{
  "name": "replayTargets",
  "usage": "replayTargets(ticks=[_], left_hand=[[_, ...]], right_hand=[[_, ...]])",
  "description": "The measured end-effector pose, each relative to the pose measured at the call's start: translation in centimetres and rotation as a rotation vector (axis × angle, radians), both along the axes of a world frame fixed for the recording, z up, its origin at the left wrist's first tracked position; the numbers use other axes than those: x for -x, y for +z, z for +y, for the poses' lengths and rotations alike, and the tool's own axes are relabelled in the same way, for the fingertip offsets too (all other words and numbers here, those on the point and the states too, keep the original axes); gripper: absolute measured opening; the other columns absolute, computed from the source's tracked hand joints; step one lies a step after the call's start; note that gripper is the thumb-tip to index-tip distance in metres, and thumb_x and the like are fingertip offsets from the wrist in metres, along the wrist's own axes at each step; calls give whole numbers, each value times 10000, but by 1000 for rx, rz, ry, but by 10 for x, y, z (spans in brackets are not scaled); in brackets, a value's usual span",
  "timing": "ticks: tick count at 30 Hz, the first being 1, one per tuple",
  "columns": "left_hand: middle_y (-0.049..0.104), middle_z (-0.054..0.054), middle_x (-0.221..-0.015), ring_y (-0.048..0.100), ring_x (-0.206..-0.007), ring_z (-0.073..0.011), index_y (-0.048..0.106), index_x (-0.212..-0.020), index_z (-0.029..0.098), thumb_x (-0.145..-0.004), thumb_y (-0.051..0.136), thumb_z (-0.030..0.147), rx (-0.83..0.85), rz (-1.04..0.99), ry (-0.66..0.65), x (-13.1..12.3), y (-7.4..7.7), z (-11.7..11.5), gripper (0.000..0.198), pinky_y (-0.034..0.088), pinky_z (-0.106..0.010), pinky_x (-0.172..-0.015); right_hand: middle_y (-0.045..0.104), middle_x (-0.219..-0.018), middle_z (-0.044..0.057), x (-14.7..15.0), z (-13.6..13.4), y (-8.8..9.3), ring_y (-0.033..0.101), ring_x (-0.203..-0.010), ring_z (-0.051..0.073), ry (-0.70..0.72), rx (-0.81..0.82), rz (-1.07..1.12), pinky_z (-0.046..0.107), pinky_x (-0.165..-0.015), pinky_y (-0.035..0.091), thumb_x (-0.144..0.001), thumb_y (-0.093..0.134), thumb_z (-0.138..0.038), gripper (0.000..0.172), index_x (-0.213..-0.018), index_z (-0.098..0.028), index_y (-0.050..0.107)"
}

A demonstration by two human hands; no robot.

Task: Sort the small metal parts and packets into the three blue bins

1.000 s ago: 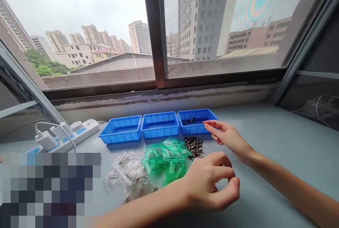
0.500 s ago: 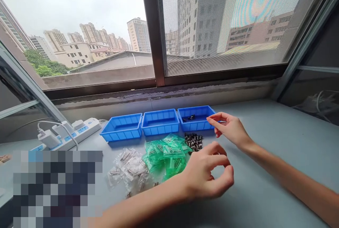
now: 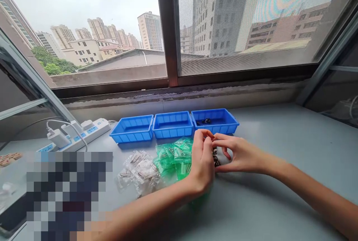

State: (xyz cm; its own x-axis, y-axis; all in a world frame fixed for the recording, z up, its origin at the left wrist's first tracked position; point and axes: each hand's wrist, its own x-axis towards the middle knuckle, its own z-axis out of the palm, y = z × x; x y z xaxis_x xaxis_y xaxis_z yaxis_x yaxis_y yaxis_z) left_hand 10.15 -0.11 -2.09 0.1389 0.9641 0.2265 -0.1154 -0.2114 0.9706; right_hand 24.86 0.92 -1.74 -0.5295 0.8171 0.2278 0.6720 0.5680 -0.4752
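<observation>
While a white plastic power strip (image 3: pixel 102 124) slants from lower left to upper right across the grey surface (image 3: pixel 279 129), a shallow blue plastic bin (image 3: pixel 132 137) sits just right of it, its long axis running sideways. Nearer the person lie clear plastic bags (image 3: pixel 141 170) of thin metal pieces, pointing various ways. A second blue bin (image 3: pixel 173 132) follows in the row, with translucent green plastic bags (image 3: pixel 167 155) of slender metal pieces heaped before it. The left hand (image 3: pixel 203 162) stands on edge beside the green bags, fingers curled away from the person; what it holds cannot be told. Small, dark, stubby metal pieces (image 3: pixel 215 157) lie between the hands, partly hidden, too small to tell their axes. Behind, a third blue bin (image 3: pixel 219 129), also lengthwise sideways, contains a few black pieces (image 3: pixel 206 121). The right hand (image 3: pixel 231 155) points left, thumb and forefinger well parted; whether its hidden fingertips grip anything cannot be told.
</observation>
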Motion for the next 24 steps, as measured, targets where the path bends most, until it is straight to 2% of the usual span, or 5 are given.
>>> replayTargets(ticks=[5,12,16,20,24], left_hand=[[470,8,-782,470,-622,-128,436,-845,218,-857,373,278,98,-107,-65,-2,3,-3,88,424,-249,-623],[473,-10,-801,437,-711,-146,463,-812,209,-854,345,223,156,-129,128,-4,0,7,126,404,-237,-652],[483,-14,-800,432,-712,-149,464,-807,205,-840,348,222,177,-143,116,-5,-2,8,122,402,-237,-637],[471,-11,-794,428,-707,-145,460,-811,205,-862,324,230,129,-133,111,-5,0,4,147,402,-241,-647],[442,3,-747,409,-673,-147,455,-813,214,-861,340,237,132,-122,89,-3,4,-2,127,398,-247,-642]], right_hand=[[655,-1010,28,5,-4,-7,512,-530,89,42,-83,-73,230,-530,454,-706,713,-207,251,-954,-248,712],[683,-880,-11,4,0,-19,526,-482,88,14,-203,-84,219,-498,399,-806,579,-240,119,-857,-251,685],[696,-842,-21,2,0,-19,532,-460,91,-20,-256,-104,220,-471,366,-828,534,-258,135,-824,-251,669],[692,-796,0,3,-2,-18,532,-445,98,22,-294,-64,226,-463,366,-860,490,-280,196,-812,-244,676],[704,-870,51,9,-8,-16,611,-544,143,109,-201,-17,250,-515,432,-891,479,-317,257,-894,-265,730]])
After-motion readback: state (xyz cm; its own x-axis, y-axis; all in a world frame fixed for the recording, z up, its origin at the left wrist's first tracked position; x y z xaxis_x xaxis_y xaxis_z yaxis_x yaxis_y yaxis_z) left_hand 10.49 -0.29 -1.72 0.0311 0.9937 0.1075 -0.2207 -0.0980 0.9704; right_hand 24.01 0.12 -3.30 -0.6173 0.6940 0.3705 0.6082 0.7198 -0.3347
